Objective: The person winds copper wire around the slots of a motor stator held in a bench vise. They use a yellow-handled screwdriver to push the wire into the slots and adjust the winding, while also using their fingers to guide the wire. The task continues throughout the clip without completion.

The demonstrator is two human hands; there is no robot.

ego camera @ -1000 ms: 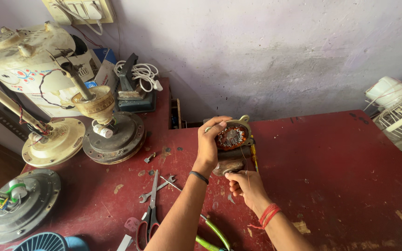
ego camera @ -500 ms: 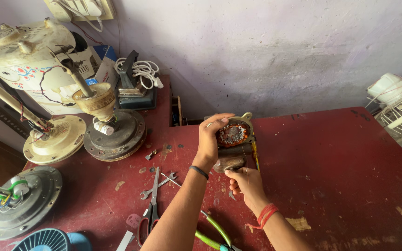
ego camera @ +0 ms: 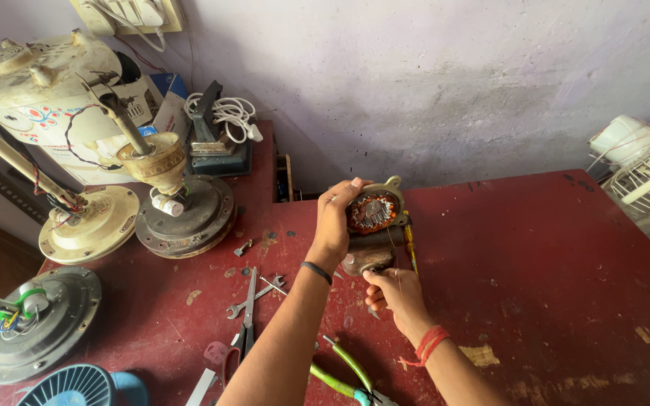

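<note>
The left hand is clasped round a small motor standing on the red tabletop near the middle of its back half — fingers curl over the top edge, beside the copper windings that show in the round opening. The motor's grey metal body sits just below the windings, and a screwdriver with a yellowish shaft lies against its right side.

The right hand is just in front of the motor, fingers pinched shut against its lower end; whether it holds anything small there cannot be told. A red thread is tied round that wrist, a dark band round the left.

Near the left forearm lie scissors and two small spanners, crossing one another. Green-handled pliers lie close to the front edge, between the two forearms.

At the left side of the tabletop stand ceiling-fan parts — a dark motor housing with a cream cup above it, a cream canopy beside it, and a grey housing with coloured wires nearer the front. A coiled white cable rests by the wall. A white fan guard is at the far right.
</note>
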